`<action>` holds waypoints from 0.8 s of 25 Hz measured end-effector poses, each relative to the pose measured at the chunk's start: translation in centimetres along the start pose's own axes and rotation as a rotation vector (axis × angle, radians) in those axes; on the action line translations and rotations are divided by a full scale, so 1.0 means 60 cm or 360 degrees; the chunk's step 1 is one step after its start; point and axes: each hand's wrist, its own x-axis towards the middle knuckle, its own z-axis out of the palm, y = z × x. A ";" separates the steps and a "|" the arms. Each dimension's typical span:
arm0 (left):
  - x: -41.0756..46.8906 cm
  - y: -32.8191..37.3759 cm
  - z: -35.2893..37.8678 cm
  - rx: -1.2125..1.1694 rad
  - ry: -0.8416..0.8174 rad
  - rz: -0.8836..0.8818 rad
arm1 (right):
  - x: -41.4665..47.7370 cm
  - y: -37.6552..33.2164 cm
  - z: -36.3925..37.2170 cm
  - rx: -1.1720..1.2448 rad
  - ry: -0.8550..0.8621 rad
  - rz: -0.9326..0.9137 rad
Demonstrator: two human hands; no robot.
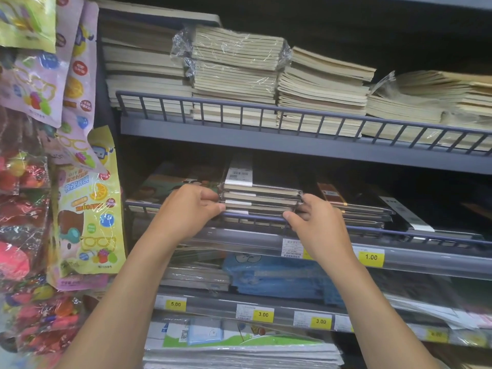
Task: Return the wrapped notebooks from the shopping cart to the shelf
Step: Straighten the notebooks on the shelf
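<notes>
middle shelf [431, 262]: wrapped notebook pack [259, 198] sits just behind the wire rail [399, 233] | left hand [191, 209], right hand [316, 222]: fingers curled, gripping the pack's two ends | upper shelf [239, 139]: beige notebook stacks [234, 75], some wrapped | pack's rear lost in shadow

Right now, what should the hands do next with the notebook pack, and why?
Probably slide the wrapped notebooks a little deeper, past the wire rail. The left hand and right hand grip their ends, and they sit right over that rail at the front.
</notes>
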 end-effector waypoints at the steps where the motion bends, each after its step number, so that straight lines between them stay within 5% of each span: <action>1: -0.001 0.002 -0.001 0.0008 0.0001 0.0002 | -0.002 -0.001 0.000 -0.0025 0.0020 0.0001; 20: -0.011 0.009 0.005 -0.0110 0.0118 0.0196 | -0.018 -0.017 0.007 0.0052 0.0160 0.0018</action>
